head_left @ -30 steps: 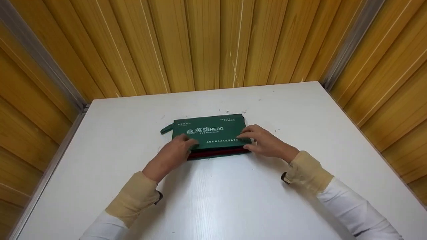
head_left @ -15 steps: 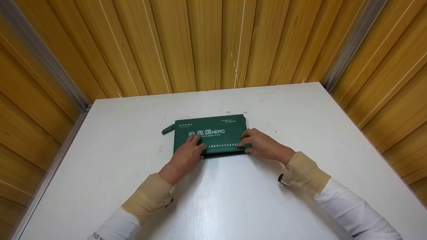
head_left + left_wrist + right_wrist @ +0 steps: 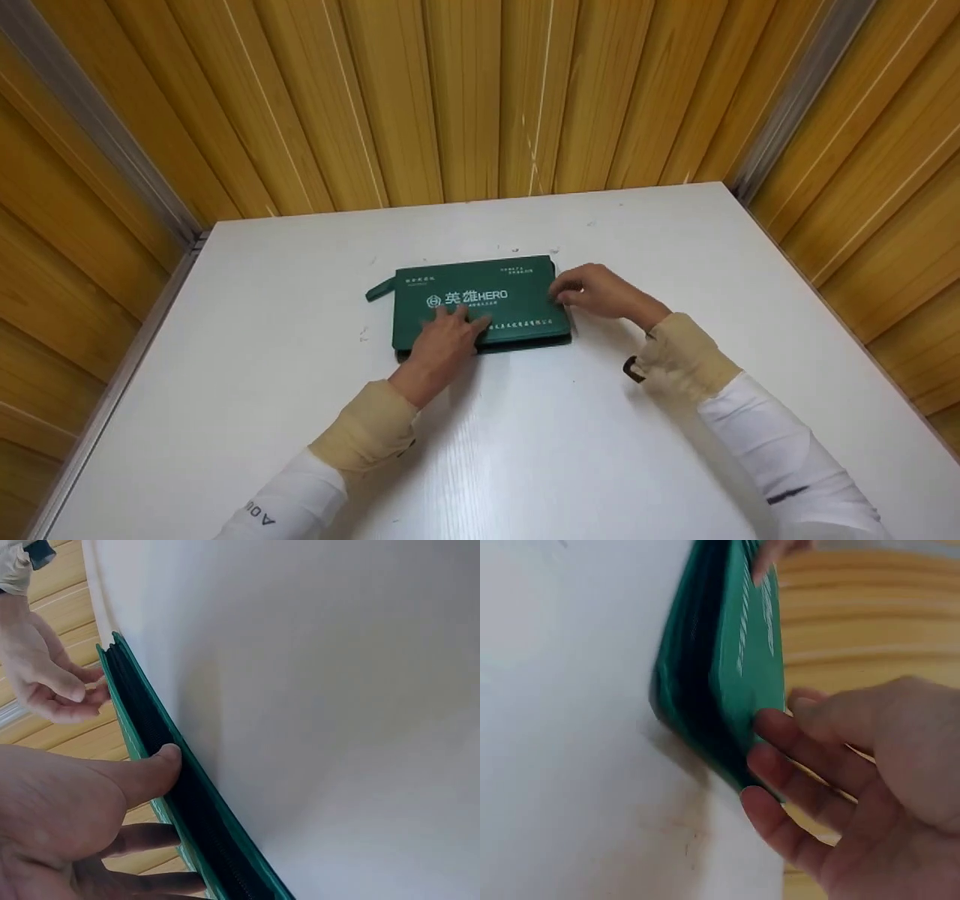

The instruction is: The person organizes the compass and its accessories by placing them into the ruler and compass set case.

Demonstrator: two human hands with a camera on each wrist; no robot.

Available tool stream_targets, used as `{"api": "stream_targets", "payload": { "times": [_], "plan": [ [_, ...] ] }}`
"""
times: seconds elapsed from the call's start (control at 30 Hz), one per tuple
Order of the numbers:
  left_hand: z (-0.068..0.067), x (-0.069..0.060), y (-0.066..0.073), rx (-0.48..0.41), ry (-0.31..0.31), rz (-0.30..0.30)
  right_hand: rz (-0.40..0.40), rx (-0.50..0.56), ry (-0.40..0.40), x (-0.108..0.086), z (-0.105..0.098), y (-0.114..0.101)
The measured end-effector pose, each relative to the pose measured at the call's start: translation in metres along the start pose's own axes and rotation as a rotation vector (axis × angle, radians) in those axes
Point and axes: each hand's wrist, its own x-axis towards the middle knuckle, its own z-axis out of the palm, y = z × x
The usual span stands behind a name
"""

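A green zip case point(image 3: 517, 289) with white lettering that includes "HERO" lies flat on the white table, its wrist strap point(image 3: 380, 289) out to the left. My left hand point(image 3: 444, 341) rests on the cover near the front edge, fingers extended. In the left wrist view, its thumb point(image 3: 161, 769) touches the front opening, where a dark zipper point(image 3: 150, 724) runs between the two green edges. At the case's right edge is my right hand point(image 3: 596, 291), fingers loosely bent. The right wrist view shows its fingertips point(image 3: 769, 761) at that side; no zipper pull is visible there.
The white table point(image 3: 262, 322) reaches back to yellow wood-patterned panels point(image 3: 465, 97). Metal corner posts point(image 3: 795, 90) stand at the back on both sides. A few small dark marks point(image 3: 515, 250) are on the surface behind the case.
My left hand has slid right along the case's front, and the front gap has narrowed, hiding the red inside. My right hand has moved from the front right corner up to the right edge.
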Motion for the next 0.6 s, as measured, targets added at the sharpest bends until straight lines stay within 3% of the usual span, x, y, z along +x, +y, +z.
{"api": "stream_targets", "payload": {
  "times": [0.13, 0.27, 0.4, 0.6],
  "plan": [
    [-0.003, 0.001, 0.002, -0.026, -0.024, -0.032, 0.156, 0.048, 0.148, 0.023, -0.005, 0.02],
    [-0.006, 0.002, 0.003, -0.05, -0.032, -0.052, 0.222, 0.026, 0.218, 0.045, -0.003, 0.03],
    [-0.006, 0.003, 0.004, -0.057, -0.045, -0.062, 0.267, -0.001, 0.215, 0.062, 0.0, 0.033],
    [-0.005, 0.004, 0.002, -0.045, -0.038, -0.065, 0.276, -0.011, 0.142, 0.077, 0.001, 0.033]
  ]
}}
